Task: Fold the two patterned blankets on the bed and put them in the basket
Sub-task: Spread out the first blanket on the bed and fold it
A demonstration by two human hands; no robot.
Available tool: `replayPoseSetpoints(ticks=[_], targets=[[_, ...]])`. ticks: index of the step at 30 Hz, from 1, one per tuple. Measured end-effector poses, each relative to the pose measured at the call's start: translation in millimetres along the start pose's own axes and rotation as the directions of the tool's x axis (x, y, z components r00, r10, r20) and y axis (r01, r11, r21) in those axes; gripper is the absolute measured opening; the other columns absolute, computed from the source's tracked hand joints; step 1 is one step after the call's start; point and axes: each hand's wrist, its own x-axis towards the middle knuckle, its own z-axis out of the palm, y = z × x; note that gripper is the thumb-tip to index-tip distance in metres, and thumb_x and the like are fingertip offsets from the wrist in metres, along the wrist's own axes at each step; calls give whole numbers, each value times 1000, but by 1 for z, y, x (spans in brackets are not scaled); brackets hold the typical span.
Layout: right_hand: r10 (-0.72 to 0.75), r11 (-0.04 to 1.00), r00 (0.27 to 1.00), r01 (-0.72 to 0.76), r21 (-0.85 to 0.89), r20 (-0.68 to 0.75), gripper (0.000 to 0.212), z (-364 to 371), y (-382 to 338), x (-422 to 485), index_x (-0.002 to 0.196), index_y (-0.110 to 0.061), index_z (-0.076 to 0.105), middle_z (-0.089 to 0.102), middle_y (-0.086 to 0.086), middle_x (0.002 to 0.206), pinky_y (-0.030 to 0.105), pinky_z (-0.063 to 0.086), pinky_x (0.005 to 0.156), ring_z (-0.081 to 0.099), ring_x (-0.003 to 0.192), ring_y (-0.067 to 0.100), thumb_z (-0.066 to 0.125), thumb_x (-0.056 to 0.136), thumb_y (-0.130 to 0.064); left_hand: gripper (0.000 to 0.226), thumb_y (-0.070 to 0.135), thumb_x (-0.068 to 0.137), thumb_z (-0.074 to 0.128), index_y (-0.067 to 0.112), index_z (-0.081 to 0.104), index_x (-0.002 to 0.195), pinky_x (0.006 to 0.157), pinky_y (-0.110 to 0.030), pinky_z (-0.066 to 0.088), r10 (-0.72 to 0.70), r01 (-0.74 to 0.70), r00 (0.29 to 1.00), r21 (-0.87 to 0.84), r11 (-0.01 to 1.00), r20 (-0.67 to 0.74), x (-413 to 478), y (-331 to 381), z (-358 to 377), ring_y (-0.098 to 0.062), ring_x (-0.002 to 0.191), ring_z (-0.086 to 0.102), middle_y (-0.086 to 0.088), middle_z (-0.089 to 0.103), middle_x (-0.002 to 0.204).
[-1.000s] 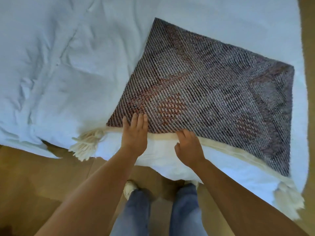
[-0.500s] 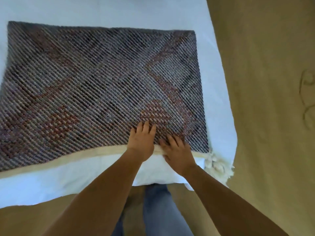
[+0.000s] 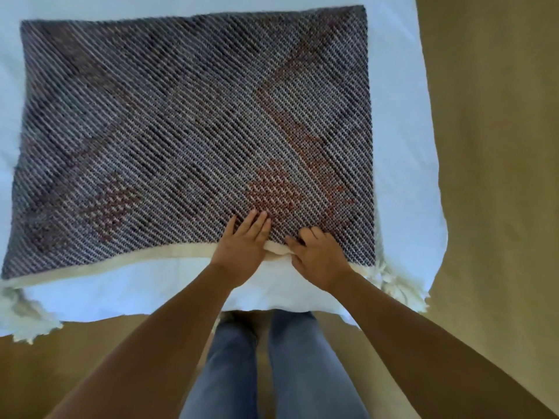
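Woven in dark grey-violet with pale diagonal ribs, the patterned blanket (image 3: 187,131) lies flat and spread as a rectangle on the white bed (image 3: 402,152), near the bed's foot corner. Rust-red motifs show through the weave: a diamond-like patch near the lower right, a fainter one at lower left, and diagonal bands running up toward the far corners. A cream border (image 3: 127,263) runs along the near edge, with a cream tassel (image 3: 396,282) at the right near corner and another tassel (image 3: 27,316) at the left near corner, both hanging over the bed's edge. My left hand (image 3: 243,247) rests palm down on the near edge, fingers extended and together, gripping nothing. My right hand (image 3: 317,257) sits just beside it, touching the same edge, its fingers curled and pinching a small raised fold of the cream border between thumb and fingertips. Both forearms reach in from below. My legs in blue jeans (image 3: 266,364) stand against the foot of the bed on a tan floor (image 3: 490,176). Only one blanket is in view
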Motion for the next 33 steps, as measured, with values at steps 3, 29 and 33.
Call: replayPoseSetpoints(ticks=[3,29,33], targets=[[-68,997,998,68,40,-9,19,-6,4,0,78,-14,73,63,3,71,26,48,52,60,65,19,75,69,-29,58,37,100,17,13,-9,147,115,-45,-2,-37,36,999,-135,990,-5,-2,18,4,-22,143,-13,-2,-12,157],[762,446,623,-704,553,179,18,-11,89,-32,82,-17,38,46,1,83,32,34,62,46,71,20,51,90,-28,60,54,82,50,10,44,121,87,-38,39,-184,195,981,-332,923,64,69,175,-61,-26,108,52,-10,53,119],[694,499,681,-689,525,234,19,-11,106,-34,77,-16,40,46,4,84,34,37,66,45,76,21,49,92,-22,37,34,92,43,9,47,120,84,-37,42,-223,224,974,-323,919,41,79,187,-60,-27,105,57,-11,55,119]])
